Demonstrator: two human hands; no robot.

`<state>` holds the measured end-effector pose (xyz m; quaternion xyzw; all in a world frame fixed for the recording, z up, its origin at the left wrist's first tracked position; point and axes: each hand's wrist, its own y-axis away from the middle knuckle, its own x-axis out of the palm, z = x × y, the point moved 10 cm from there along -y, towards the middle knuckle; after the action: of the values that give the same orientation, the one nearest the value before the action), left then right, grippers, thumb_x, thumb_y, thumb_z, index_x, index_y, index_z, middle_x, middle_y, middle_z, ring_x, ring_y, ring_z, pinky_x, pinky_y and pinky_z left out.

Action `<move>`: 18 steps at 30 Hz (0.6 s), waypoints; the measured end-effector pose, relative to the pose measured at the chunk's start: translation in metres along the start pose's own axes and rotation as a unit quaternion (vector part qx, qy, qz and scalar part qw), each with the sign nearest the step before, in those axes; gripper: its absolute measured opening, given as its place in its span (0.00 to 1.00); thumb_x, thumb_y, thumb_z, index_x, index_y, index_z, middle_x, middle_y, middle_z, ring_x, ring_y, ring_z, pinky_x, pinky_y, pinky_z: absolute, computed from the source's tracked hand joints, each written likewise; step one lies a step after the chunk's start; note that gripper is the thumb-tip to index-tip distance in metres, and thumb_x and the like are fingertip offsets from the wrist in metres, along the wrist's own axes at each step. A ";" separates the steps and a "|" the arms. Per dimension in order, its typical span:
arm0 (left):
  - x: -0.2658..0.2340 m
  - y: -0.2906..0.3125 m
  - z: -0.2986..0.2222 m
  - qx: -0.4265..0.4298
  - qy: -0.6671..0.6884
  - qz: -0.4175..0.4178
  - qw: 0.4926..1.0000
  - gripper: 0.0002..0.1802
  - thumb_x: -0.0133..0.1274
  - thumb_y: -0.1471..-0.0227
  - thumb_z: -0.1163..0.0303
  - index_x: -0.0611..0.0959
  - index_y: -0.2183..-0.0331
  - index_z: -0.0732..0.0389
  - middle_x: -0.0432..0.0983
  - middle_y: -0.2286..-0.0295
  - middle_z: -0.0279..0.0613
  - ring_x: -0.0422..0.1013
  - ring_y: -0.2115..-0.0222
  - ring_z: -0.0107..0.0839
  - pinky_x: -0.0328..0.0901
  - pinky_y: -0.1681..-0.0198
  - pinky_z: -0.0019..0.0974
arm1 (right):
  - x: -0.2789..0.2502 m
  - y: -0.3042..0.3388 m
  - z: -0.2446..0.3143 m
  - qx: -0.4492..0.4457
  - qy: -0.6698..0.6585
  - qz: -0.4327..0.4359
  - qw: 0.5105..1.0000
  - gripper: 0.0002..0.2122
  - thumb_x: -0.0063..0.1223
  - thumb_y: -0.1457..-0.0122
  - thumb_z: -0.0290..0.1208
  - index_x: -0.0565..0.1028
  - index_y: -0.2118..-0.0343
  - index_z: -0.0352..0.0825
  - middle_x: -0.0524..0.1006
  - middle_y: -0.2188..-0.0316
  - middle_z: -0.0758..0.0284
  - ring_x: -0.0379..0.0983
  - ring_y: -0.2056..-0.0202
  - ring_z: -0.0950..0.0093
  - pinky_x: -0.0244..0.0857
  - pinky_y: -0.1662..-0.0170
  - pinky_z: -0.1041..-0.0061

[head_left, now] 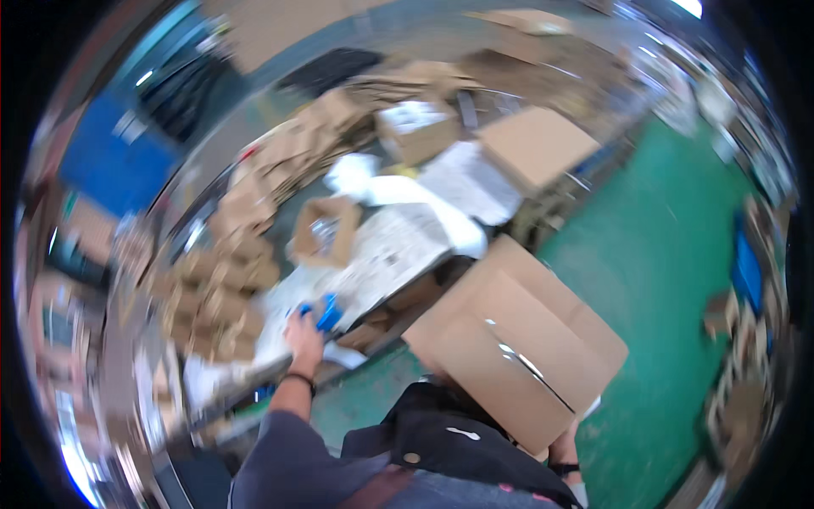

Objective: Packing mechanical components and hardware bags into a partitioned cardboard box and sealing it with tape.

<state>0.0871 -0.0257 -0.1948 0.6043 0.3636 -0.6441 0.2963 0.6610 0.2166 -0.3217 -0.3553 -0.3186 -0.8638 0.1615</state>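
Observation:
My left hand (304, 340) reaches over the near edge of the workbench, its fingers closed on a blue handheld tool that looks like a tape dispenser (329, 315). Motion blur softens the fingers there. Against my body on the right is a large brown cardboard box (534, 331), tilted, with its flaps folded in and a narrow gap between them. My right hand (563, 447) grips this box at its near lower corner; part of the fingers is hidden under it.
On the workbench, a small open carton (326, 233) holds clear-wrapped items, near white wrapping sheet (432, 204). Several brown paper-wrapped bundles (216, 297) stand at left. Another open carton (417, 131) and a flat-topped box (538, 148) lie farther back. Green floor (653, 229) runs along the right.

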 end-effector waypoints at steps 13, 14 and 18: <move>0.358 0.068 -0.371 0.026 0.340 0.865 0.369 0.43 0.46 0.45 0.41 0.52 0.38 0.54 0.46 0.38 0.43 0.45 0.38 0.39 0.51 0.42 0.59 | -0.162 -0.035 -0.042 0.038 0.166 -0.257 0.951 0.31 0.36 0.41 0.64 0.73 0.52 0.39 0.75 0.69 0.73 0.69 0.68 0.81 0.66 0.64 0.81; 0.371 0.077 -0.346 0.029 0.292 0.880 0.374 0.43 0.45 0.45 0.41 0.53 0.38 0.54 0.47 0.39 0.43 0.46 0.38 0.39 0.51 0.43 0.59 | -0.182 -0.032 -0.043 0.020 0.208 -0.352 0.913 0.31 0.35 0.39 0.62 0.72 0.51 0.36 0.77 0.61 0.65 0.73 0.60 0.74 0.68 0.58 0.73; 0.392 0.059 -0.307 0.060 0.176 0.906 0.380 0.41 0.44 0.45 0.41 0.54 0.39 0.54 0.50 0.41 0.42 0.48 0.40 0.39 0.53 0.45 0.57 | -0.125 -0.044 -0.021 -0.041 0.176 -0.377 0.909 0.31 0.32 0.37 0.58 0.63 0.43 0.34 0.66 0.45 0.59 0.66 0.47 0.66 0.65 0.51 0.63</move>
<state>0.2722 0.2177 -0.5924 0.6905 -0.3957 0.1086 0.5957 0.7143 0.2420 -0.4419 -0.0576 -0.3600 -0.9210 -0.1373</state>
